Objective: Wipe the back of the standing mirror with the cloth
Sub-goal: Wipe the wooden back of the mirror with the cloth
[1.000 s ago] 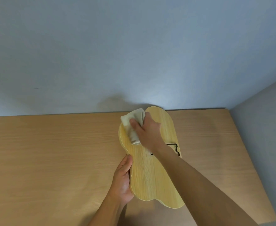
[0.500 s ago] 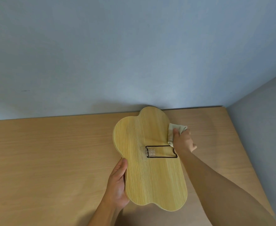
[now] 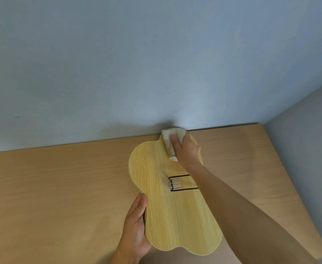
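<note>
The standing mirror (image 3: pixel 167 212) lies face down on the wooden table (image 3: pixel 51 187), its wavy light-wood back up. A black wire stand (image 3: pixel 177 184) folds flat across its middle, partly under my right forearm. My right hand (image 3: pixel 187 151) presses a bunched pale cloth (image 3: pixel 168 143) onto the far lobe of the back, close to the wall. My left hand (image 3: pixel 136 225) grips the mirror's near left edge, thumb on top and fingers under the rim. The glass side is hidden.
A blue-grey wall (image 3: pixel 156 63) rises straight behind the table's far edge, just beyond the mirror's top. A grey side wall (image 3: pixel 308 149) closes the right. The table's right edge (image 3: pixel 297 187) runs diagonally past my right arm.
My right hand has carried the cloth from the mirror's right edge beside the wire stand up to its far top lobe. The left hand holds the same edge.
</note>
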{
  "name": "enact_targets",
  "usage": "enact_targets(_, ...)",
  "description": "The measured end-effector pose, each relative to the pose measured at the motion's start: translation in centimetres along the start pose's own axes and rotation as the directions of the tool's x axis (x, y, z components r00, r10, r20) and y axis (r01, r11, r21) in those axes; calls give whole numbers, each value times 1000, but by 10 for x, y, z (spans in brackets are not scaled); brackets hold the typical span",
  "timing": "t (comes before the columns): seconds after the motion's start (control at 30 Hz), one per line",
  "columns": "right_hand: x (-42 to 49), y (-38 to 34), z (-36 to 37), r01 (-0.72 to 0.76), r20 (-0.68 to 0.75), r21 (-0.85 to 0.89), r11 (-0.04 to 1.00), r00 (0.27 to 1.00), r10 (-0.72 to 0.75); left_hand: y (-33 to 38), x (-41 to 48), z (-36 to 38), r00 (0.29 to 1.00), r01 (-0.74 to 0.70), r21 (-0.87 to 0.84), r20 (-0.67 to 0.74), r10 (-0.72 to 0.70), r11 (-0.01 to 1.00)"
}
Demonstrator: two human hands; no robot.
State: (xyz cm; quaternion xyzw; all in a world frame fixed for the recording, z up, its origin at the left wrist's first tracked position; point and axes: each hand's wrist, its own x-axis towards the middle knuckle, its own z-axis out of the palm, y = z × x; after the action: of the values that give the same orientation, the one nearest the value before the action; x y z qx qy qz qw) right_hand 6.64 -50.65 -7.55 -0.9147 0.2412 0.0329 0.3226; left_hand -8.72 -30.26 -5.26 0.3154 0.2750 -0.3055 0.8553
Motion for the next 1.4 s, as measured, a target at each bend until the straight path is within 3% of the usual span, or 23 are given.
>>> enact_targets(0.17, 30, 59, -15, -265, -147, -141, 954, 958, 244, 0, 3, -2, 999, -9, -20, -34, 8, 1000)
enact_targets(0.27, 37, 69, -26, -365, -258, -206, 908, 915, 310, 1, 3, -3, 999, -3, -41, -32, 2, 999)
enact_targets(0.37, 37, 50, -34, -269, -244, -66, 961, 938, 246, 0, 5, -5, 999, 4, -40, -42, -6, 999)
enact_targets(0.47, 24, 9, -28, -76, -68, 245, 967, 993, 95, 1, 7, -8, 998, 2, -32, -63, -4, 999)
enact_targets(0.53, 15, -15, -18, 1, 3, 288, 958, 1000, -2, 1, 7, -9, 998, 1, -28, -57, -3, 1000)
enact_targets(0.63, 16, -16, -3, 58, -2, 96, 994, 998, -58, 1, 8, -10, 999, 12, -28, -41, -13, 1000)
enact_targets(0.8, 35, 45, -11, -247, -128, -145, 958, 965, 229, -1, 7, -11, 1000, 11, -39, -18, -12, 999)
enact_targets(0.93, 39, 73, -32, -335, -273, -299, 893, 927, 256, 0, 6, -10, 1000, -4, -17, 1, 4, 1000)
enact_targets(1.0, 31, 70, -47, -282, -233, -187, 941, 943, 236, 0, 6, -10, 1000, -9, -9, 3, 9, 1000)
enact_targets(1.07, 5, 56, -60, -172, -140, 59, 983, 974, 179, -1, 6, -10, 1000, -16, -4, 3, 16, 1000)
enact_targets(1.2, -86, 23, -53, -34, 142, 412, 910, 989, -28, -3, 7, -11, 1000, -29, 2, 13, 29, 1000)
enact_targets(1.27, -117, 19, -38, 38, 171, 383, 923, 979, -111, -3, 7, -11, 999, -28, 4, 22, 28, 1000)
enact_targets(1.4, -126, 36, -23, 110, -39, 204, 973, 994, -104, -4, 8, -12, 1000, -18, 13, 13, 17, 1000)
